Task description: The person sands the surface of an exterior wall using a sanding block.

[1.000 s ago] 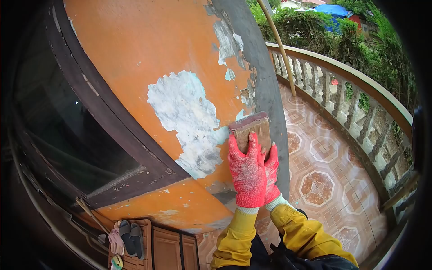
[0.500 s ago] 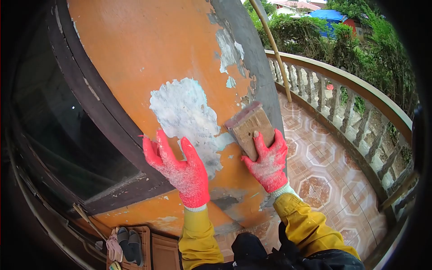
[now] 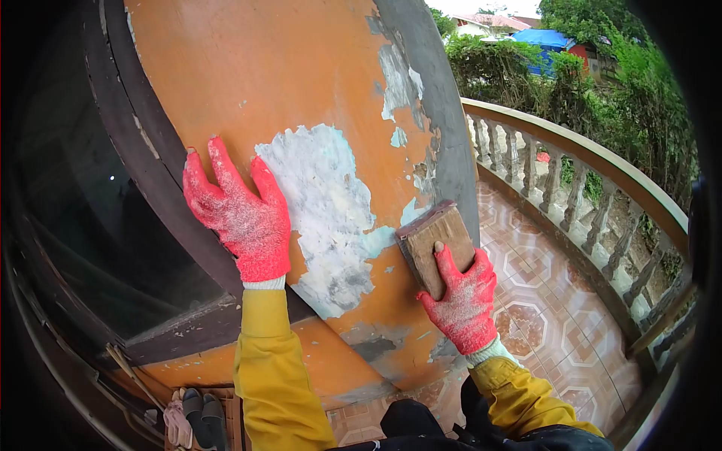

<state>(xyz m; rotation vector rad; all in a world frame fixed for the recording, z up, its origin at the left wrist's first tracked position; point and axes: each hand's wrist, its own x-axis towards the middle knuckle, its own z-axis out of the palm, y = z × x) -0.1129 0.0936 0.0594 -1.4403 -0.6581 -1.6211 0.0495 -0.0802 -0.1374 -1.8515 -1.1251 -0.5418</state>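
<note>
Nearest me, my right hand, in a dusty pink-red glove, grips a rectangular brown wooden block with a maroon edge, held at the orange wall's peeling right side. My left hand, gloved alike, is open, fingers spread, near the dark wooden window frame. Between them lies a ragged whitish bare patch on the peeling orange-painted wall. Farther off, a curved balustrade with pale stone balusters borders the patterned tile floor.

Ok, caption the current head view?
Right hand grips a wooden block by a peeling orange wall, left hand spread.
</note>
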